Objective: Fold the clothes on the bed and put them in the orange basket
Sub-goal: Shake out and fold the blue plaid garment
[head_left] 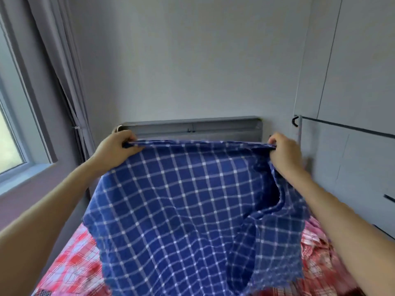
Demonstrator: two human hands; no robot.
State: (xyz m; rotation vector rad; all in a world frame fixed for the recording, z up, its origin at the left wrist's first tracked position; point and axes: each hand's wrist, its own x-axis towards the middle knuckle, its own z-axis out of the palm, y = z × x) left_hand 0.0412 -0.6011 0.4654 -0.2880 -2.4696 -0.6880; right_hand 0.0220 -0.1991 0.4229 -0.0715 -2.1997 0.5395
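Observation:
A blue cloth with a white check (181,210) hangs stretched in the air above the bed. My left hand (116,148) grips its top left corner and my right hand (285,153) grips its top right corner, both raised at the same height. The cloth's right side folds back on itself, and its lower edge drapes down toward the bed. The bed (70,265) has a red and pink patterned cover. A pink checked garment (316,255) lies crumpled on the bed at the right. No orange basket is in view.
A grey headboard (192,127) stands against the far wall. On the left are a window (12,133) and a grey curtain (62,67). Grey wardrobe doors (350,146) line the right side close to the bed.

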